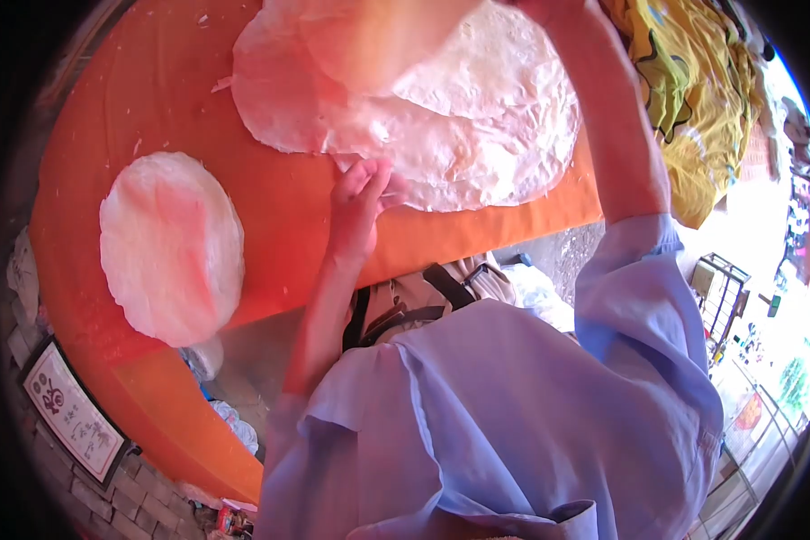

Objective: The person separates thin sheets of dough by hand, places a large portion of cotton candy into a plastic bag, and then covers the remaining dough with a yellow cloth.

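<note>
A broad pile of thin, pale flatbreads lies on the orange tabletop, its edges wrinkled and uneven. My left hand is at the pile's near edge, fingers curled together in a pinch at a small flap of flatbread. At the top border, my right hand is mostly cut off by the frame. A raised flatbread sheet, smeared by motion, stretches from that hand across the pile. Off to the left, a separate round flatbread lies flat, reaching the table's near edge.
The orange-covered table curves around my left side. Yellow patterned cloth hangs at the upper right. A framed sign stands by the brick paving at lower left. Plastic bags sit below the table, and a metal rack is at right.
</note>
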Available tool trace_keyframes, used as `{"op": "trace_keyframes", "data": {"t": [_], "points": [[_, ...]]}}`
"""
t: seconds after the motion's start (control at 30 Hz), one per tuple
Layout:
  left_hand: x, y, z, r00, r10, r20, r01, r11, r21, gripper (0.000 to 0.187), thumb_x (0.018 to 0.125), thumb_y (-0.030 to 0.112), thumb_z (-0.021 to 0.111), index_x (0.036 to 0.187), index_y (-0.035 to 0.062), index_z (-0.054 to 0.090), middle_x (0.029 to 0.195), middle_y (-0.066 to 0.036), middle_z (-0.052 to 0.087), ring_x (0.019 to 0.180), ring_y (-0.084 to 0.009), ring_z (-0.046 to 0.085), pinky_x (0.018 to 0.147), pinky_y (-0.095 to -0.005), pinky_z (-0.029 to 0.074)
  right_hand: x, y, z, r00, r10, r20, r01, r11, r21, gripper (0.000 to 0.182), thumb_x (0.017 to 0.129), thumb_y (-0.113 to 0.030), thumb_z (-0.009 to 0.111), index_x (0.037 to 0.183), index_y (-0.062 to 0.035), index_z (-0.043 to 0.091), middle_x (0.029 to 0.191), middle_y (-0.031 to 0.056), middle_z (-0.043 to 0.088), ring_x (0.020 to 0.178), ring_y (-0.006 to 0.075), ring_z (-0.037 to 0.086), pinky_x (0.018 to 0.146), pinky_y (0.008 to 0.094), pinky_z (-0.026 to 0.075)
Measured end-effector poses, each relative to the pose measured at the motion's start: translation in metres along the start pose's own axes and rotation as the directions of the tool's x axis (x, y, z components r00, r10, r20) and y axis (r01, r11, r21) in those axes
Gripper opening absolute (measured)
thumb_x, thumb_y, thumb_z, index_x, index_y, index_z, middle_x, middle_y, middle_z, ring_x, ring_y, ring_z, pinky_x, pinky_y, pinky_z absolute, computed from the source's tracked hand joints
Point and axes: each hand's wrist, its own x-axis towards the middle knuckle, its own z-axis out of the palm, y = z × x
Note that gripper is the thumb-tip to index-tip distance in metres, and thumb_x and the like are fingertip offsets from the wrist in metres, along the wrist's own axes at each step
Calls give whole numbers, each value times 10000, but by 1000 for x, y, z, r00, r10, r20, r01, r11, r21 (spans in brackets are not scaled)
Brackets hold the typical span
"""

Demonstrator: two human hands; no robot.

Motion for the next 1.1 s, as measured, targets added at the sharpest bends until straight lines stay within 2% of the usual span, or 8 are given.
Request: {"op": "trace_keyframes", "data": {"t": [0.17,0.23,0.33,0.4,0.6,0.87,0.97,1.1], "points": [[35,12,16,969,-44,243,162,857,-489,434,994,372,369,1196,2,474,1072,-191,605,1019,-327,599,905,-414,486,-64,-106,65,982,-21,-188,68,966,251,207,840,-166,652,979,-13,656,909,67,666,751,157,650,620,287,533],[42,19,23,974,2,226,134,801,-584,455,983,386,392,1198,-7,472,1070,-203,606,1036,-343,591,947,-428,460,-57,-41,-16,976,-172,-136,186,978,95,224,845,-175,652,999,-13,663,937,70,678,806,152,658,693,291,540],[62,10,23,970,74,232,106,728,-677,443,965,390,438,1158,-6,484,1105,-221,579,1095,-387,553,996,-474,423,-60,3,-47,991,68,-114,-75,996,-57,197,841,-183,661,952,-21,677,913,61,680,803,137,653,720,280,528],[76,3,21,958,124,259,112,669,-734,396,972,363,441,1114,-5,483,1103,-213,564,1100,-403,549,978,-506,437,-35,49,-80,987,-136,-81,118,973,-196,220,826,-213,677,915,-12,680,808,45,664,731,133,640,635,280,521],[81,-2,38,990,-119,73,140,854,-501,287,976,276,442,1004,4,528,1074,-187,591,1058,-321,587,966,-450,467,-47,9,-67,983,-139,-116,121,981,-149,209,807,-212,666,809,-4,679,663,35,617,537,121,557,484,264,429],[79,-4,56,991,-126,46,133,898,-419,227,965,187,472,1021,-27,525,1088,-201,595,1053,-321,596,934,-404,503,-23,61,-134,958,-143,-247,-40,789,-613,123,780,-148,662,744,-30,666,616,0,586,522,133,552,466,296,423],[81,-12,58,989,-125,84,151,847,-510,195,958,160,485,1013,-22,528,1064,-188,601,1040,-316,600,931,-402,505,-31,61,-113,909,-264,-322,-53,694,-718,106,783,-124,661,733,-30,663,622,0,596,532,141,564,468,309,427],[82,-12,61,993,-72,98,114,834,-540,165,949,155,503,1025,12,534,1026,-160,605,1020,-291,602,918,-390,499,-64,30,-37,806,-591,20,20,-6,-1000,475,716,-354,761,1037,-43,600,929,124,635,858,254,616,713,408,493]]}}
